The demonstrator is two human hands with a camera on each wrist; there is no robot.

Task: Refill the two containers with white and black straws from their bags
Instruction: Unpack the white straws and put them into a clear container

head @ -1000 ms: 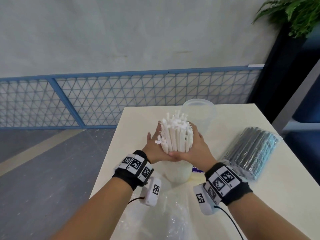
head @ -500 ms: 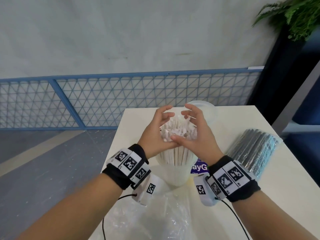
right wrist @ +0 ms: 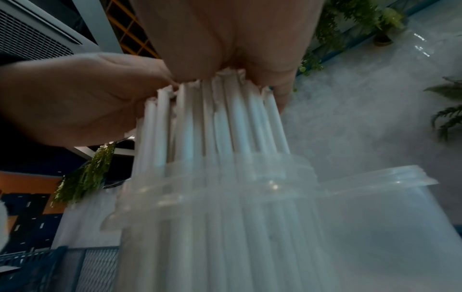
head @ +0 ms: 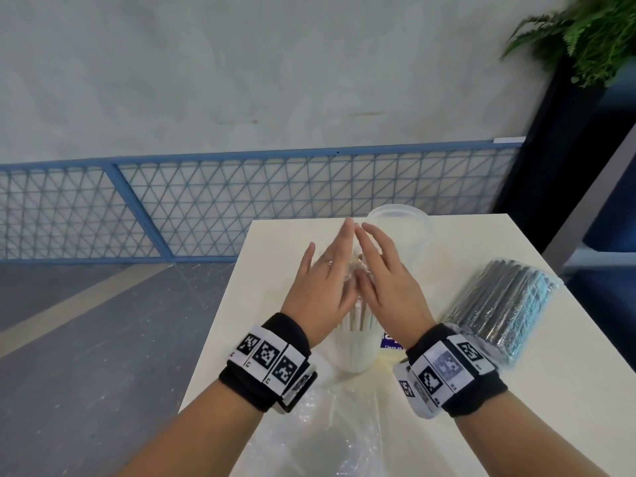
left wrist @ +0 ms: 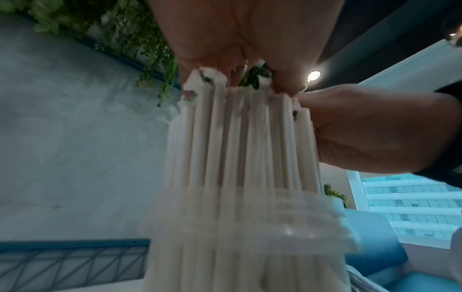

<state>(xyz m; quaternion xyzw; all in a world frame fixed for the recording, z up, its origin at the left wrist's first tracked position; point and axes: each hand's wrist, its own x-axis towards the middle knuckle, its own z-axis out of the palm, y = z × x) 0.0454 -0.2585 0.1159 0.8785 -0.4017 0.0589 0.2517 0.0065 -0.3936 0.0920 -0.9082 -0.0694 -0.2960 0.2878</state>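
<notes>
A bundle of white straws (head: 358, 316) stands upright in a clear container (head: 358, 354) near the table's middle. My left hand (head: 323, 270) and right hand (head: 382, 270) lie side by side on the straw tops, fingers straight and fingertips meeting. In the left wrist view my left hand (left wrist: 245, 39) presses on the white straws (left wrist: 245, 138) above the container (left wrist: 250, 223). In the right wrist view my right hand (right wrist: 225, 35) rests on the straws (right wrist: 220, 122). A second, empty clear container (head: 409, 225) stands just behind. The bag of black straws (head: 502, 304) lies at the right.
A crumpled clear plastic bag (head: 327, 428) lies on the white table (head: 516, 425) at the front edge between my forearms. A blue mesh fence (head: 241, 201) runs behind the table, and a dark planter with a fern (head: 585, 46) stands at the back right.
The straw bundle, held up between both hands a second ago, now stands in the container. My fingers have gone from curled over the tops to flat on them.
</notes>
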